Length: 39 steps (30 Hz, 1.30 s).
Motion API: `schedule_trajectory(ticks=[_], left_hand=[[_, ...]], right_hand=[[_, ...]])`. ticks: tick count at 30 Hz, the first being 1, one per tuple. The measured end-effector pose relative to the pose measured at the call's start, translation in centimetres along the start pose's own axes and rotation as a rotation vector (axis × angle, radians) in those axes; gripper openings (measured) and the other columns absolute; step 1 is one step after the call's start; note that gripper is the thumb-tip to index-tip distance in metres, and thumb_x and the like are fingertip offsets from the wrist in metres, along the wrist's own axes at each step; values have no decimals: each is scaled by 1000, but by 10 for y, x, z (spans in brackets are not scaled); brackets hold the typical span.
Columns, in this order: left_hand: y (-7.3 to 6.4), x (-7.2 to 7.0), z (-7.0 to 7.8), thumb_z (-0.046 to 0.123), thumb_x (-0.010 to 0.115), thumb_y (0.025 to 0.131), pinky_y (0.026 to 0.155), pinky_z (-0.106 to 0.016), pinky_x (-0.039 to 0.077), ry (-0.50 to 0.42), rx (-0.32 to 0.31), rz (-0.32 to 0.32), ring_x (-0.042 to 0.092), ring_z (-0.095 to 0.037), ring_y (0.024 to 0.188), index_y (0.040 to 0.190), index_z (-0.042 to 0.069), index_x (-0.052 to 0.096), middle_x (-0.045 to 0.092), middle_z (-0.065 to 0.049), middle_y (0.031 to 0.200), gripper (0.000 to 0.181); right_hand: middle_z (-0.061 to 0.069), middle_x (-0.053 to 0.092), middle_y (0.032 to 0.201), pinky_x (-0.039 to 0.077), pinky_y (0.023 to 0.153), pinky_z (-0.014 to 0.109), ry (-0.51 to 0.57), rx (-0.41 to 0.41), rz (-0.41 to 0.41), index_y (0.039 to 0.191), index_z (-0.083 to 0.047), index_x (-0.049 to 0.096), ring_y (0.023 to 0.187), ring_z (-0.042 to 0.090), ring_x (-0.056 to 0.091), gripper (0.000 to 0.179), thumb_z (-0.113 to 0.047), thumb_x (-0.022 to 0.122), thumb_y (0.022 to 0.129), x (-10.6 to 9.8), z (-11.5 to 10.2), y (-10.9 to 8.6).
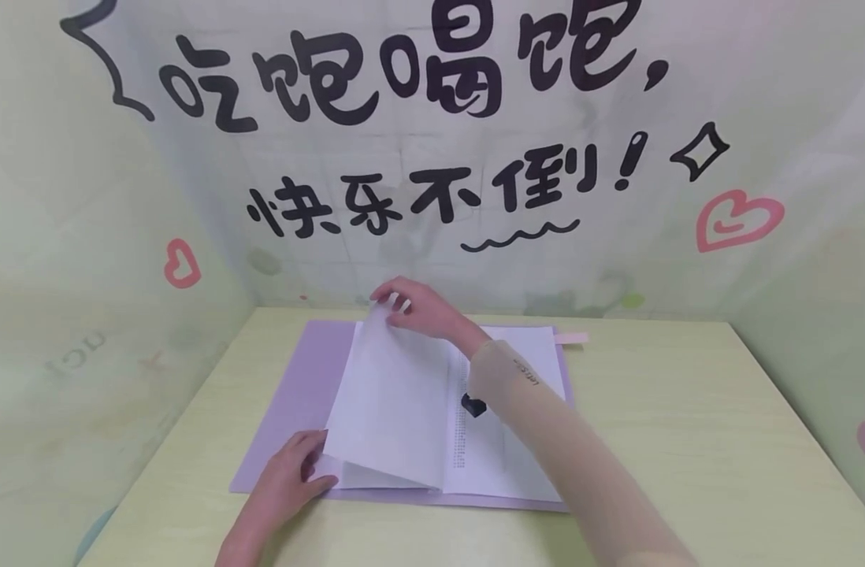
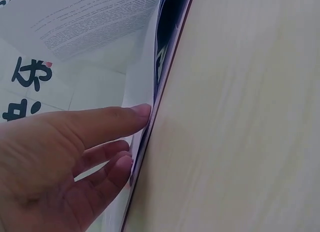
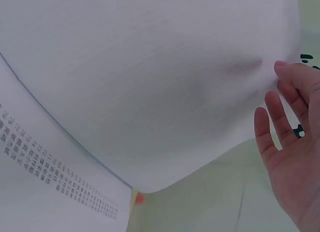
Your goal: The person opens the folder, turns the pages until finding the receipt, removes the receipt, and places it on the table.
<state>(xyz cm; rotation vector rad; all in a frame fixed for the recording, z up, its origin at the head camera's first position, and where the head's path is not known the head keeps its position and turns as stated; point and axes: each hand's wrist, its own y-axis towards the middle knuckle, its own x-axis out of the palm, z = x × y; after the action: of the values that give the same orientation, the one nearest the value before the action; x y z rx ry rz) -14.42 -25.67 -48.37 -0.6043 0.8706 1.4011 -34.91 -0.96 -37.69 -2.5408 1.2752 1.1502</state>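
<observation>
An open book with a purple cover (image 1: 301, 394) lies on the table, printed lines showing along its inner right-hand page (image 1: 532, 465). My right hand (image 1: 424, 311) pinches the far left corner of a lifted white page (image 1: 397, 394) between thumb and fingers; the right wrist view shows this page (image 3: 150, 92) curving up from the spine. At the near left corner of the book, my left hand (image 1: 291, 472) touches the paper. Its thumb (image 2: 120, 123) lies nearly straight against the page edge, and the other fingers rest loosely beside it.
A pale pink tab (image 1: 573, 339) sticks out at the book's far right. Light wooden table (image 1: 688, 425) surrounds the book. Pale fabric walls (image 1: 404, 268) with dark lettering and pink hearts stand behind and at both sides. A small black piece (image 1: 473, 405) shows beneath the right sleeve.
</observation>
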Motion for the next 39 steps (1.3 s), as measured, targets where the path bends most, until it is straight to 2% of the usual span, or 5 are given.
schedule_trajectory(ticks=[10,20,30,35,39], left_hand=[[-5,-6,-5,15,86,71,72,-20,51,-78,-88,-53,57,-4,79,147,6,42,66,-12,121,88],[-3,-9,-8,15,88,69,100,-56,49,-55,22,-29,61,-40,118,148,6,36,62,-21,133,95],[2,-12,-6,23,92,63,87,-28,55,-103,-55,-127,64,-19,104,153,14,31,62,-14,130,109],[1,-11,-9,32,90,66,71,-19,48,-78,62,-80,50,-3,84,139,9,53,61,-1,104,86],[0,-8,-13,19,87,72,71,-19,48,-68,143,-42,49,0,83,128,4,63,63,-8,117,63]], right_hand=[[-2,47,149,48,101,26,-46,13,-131,148,-21,43,118,16,53,67,-8,70,89,44,15,5],[-3,37,159,35,118,33,-149,39,-197,157,-27,27,137,17,42,84,-12,73,87,66,26,0],[-4,29,163,30,123,37,-173,165,-237,158,-31,22,149,22,28,91,-12,74,86,87,38,-4],[-4,27,164,28,123,43,-200,192,-241,158,-30,21,150,25,26,94,-15,77,84,93,38,-7],[-5,27,164,31,121,43,-266,199,-249,158,-31,19,145,25,32,95,-18,77,84,98,42,-7]])
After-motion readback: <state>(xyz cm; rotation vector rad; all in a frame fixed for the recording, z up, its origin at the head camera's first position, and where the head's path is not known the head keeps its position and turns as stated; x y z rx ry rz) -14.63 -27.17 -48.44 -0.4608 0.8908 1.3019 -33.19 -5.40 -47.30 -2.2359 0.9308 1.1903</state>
